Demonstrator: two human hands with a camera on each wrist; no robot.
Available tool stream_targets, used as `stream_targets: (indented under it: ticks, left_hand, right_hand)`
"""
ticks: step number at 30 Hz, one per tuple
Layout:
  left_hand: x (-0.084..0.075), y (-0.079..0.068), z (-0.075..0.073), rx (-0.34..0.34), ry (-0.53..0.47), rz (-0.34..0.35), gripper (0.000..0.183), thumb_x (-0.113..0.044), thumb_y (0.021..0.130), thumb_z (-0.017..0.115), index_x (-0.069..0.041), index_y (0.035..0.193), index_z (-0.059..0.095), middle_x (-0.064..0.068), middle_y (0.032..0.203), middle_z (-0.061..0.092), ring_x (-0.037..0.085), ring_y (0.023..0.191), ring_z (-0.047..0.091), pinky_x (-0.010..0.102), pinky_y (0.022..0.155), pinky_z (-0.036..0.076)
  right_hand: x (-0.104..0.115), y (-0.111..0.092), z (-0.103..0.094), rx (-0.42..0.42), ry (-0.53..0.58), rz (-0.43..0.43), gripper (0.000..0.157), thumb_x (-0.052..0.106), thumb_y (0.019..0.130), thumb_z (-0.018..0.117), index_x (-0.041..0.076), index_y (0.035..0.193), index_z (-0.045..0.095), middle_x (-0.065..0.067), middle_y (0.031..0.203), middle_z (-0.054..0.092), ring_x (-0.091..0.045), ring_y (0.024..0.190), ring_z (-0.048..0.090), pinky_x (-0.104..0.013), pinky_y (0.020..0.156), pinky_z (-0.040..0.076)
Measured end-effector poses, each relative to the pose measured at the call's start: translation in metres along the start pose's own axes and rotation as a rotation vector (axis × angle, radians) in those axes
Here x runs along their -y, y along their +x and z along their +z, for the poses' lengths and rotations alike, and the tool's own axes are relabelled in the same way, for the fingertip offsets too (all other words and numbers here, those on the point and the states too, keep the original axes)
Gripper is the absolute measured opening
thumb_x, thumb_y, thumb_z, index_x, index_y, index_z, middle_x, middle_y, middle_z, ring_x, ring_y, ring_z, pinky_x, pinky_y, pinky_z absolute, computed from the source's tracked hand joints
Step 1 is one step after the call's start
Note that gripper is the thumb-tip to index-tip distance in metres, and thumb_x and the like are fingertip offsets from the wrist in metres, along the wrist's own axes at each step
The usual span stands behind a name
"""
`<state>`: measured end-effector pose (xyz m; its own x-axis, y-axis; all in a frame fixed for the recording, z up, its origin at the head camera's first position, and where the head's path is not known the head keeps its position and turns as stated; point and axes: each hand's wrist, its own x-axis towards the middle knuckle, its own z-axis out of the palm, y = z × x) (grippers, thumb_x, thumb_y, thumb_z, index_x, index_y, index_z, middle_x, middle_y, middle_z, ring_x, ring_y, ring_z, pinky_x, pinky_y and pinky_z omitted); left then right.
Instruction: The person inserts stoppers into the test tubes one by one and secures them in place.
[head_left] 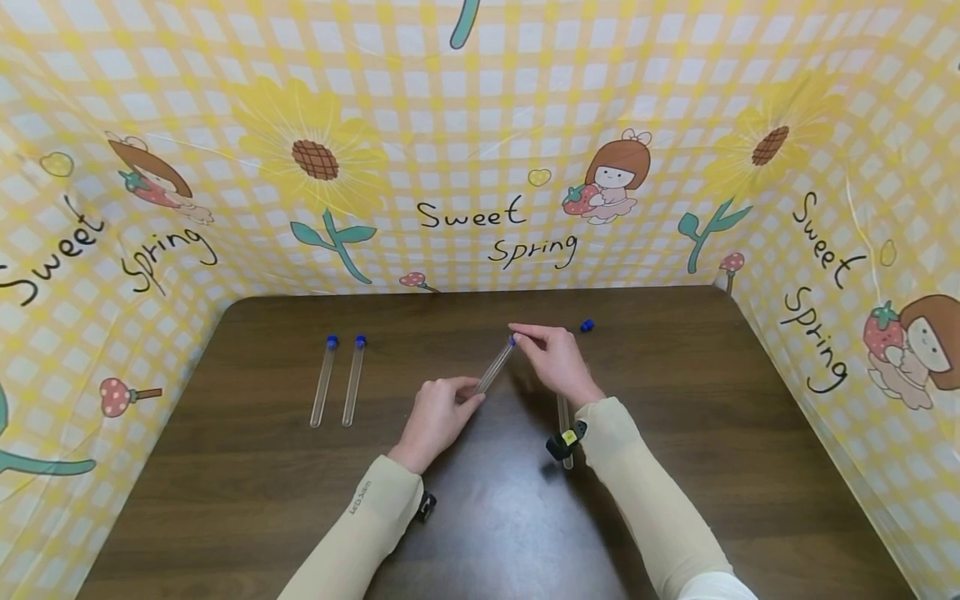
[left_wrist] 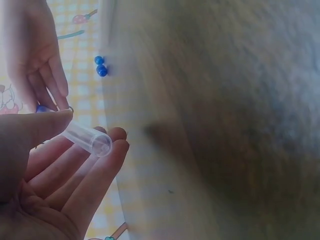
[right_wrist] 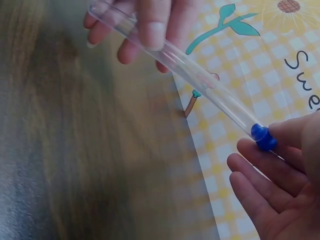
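Note:
A clear test tube is held slanted above the table between both hands. My left hand pinches it near its rounded lower end, thumb on one side and fingers on the other, as the right wrist view shows. A blue cap sits at the tube's upper end. Thumb and fingertips of my right hand pinch this cap. How deep the cap sits in the tube I cannot tell. Under the right wrist lies another test tube, its upper part mostly hidden by the hand and the wrist camera.
Two test tubes, one farther left and one beside it, lie on the brown table with blue caps on. A loose blue cap lies beyond the right hand. Patterned cloth walls in the back and sides.

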<state>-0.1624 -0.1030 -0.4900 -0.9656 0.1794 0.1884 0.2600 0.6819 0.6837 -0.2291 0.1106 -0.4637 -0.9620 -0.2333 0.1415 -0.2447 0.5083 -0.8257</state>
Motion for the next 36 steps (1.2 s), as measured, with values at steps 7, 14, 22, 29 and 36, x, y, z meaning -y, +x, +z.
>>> stream_targets:
  ticks: [7,14,22,29,36]
  left_hand:
    - [-0.001,0.0,-0.001,0.008,-0.043,-0.019,0.025,-0.013,0.094,0.076,-0.002,0.116,0.076,0.006,0.095,0.077,0.014,0.085,0.073,0.034,0.071,0.058]
    - [-0.003,-0.001,0.0,-0.004,-0.037,-0.003,0.024,-0.012,0.093,0.076,-0.001,0.114,0.075,0.005,0.093,0.077,0.013,0.083,0.073,0.033,0.07,0.057]
    - [-0.005,-0.003,0.002,-0.01,-0.018,-0.013,0.022,-0.011,0.094,0.076,-0.001,0.113,0.075,0.004,0.091,0.076,0.009,0.075,0.069,0.03,0.064,0.053]
    - [-0.004,-0.004,0.003,-0.025,-0.004,0.006,0.02,-0.011,0.094,0.075,-0.001,0.112,0.075,0.004,0.089,0.076,0.006,0.071,0.066,0.028,0.06,0.051]
    - [-0.004,-0.003,0.004,-0.054,-0.003,0.038,0.018,-0.008,0.093,0.075,-0.002,0.11,0.076,0.005,0.089,0.076,0.008,0.071,0.067,0.029,0.06,0.051]
  right_hand:
    - [0.004,-0.001,0.007,0.014,0.016,0.028,0.042,0.024,0.099,0.07,0.011,0.139,0.064,-0.006,0.122,0.071,-0.021,0.108,0.068,-0.038,0.093,0.053]
    - [0.004,-0.003,0.01,0.016,0.013,0.025,0.047,0.023,0.097,0.073,0.011,0.141,0.062,-0.007,0.121,0.071,-0.021,0.108,0.068,-0.037,0.092,0.053]
    - [0.005,-0.006,0.012,0.016,-0.001,0.022,0.048,0.023,0.097,0.073,0.01,0.142,0.061,-0.006,0.12,0.071,-0.021,0.109,0.068,-0.038,0.093,0.053]
    - [0.002,-0.008,0.015,-0.001,0.002,-0.003,0.047,0.02,0.097,0.074,0.008,0.14,0.062,-0.008,0.12,0.071,-0.022,0.108,0.069,-0.038,0.093,0.053]
    - [0.001,-0.008,0.016,-0.029,0.026,-0.042,0.045,0.018,0.097,0.073,0.009,0.139,0.062,-0.008,0.121,0.07,-0.022,0.109,0.068,-0.038,0.093,0.053]
